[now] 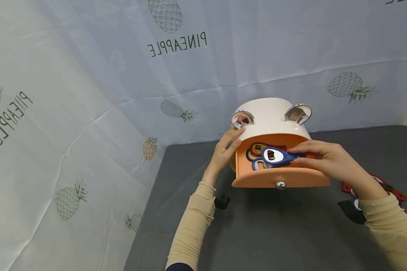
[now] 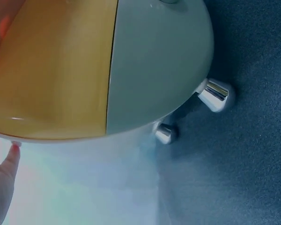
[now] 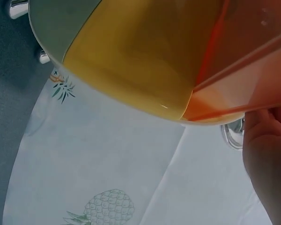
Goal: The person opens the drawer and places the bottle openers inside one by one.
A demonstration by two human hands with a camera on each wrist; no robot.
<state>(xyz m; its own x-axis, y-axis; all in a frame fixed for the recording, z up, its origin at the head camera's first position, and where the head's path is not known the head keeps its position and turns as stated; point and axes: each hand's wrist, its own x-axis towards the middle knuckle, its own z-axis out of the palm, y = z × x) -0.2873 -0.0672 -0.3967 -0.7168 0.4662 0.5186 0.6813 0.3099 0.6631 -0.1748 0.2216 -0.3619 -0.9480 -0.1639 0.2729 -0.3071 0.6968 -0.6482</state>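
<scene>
A small round cabinet (image 1: 269,113) with a white shell stands on the table, its orange top drawer (image 1: 257,178) pulled out. My left hand (image 1: 222,152) rests against the cabinet's left side, fingers nearly straight; in the left wrist view a fingertip touches the shell's edge. Between thumb and fingers, my right hand (image 1: 329,160) pinches a blue bottle opener (image 1: 281,157) with a white oval face, over the drawer. Other openers lie inside, one with a red-and-yellow head (image 1: 256,149). The right wrist view shows the right hand at the drawer's side, with the opener hidden.
Below the orange drawer are a yellow drawer (image 2: 56,79) and a grey-green drawer (image 2: 159,61). Chrome rings (image 1: 298,114) top the cabinet. More red and dark openers (image 1: 354,205) lie by my right forearm on the grey table (image 1: 274,233). A pineapple-print cloth (image 1: 203,75) hangs behind.
</scene>
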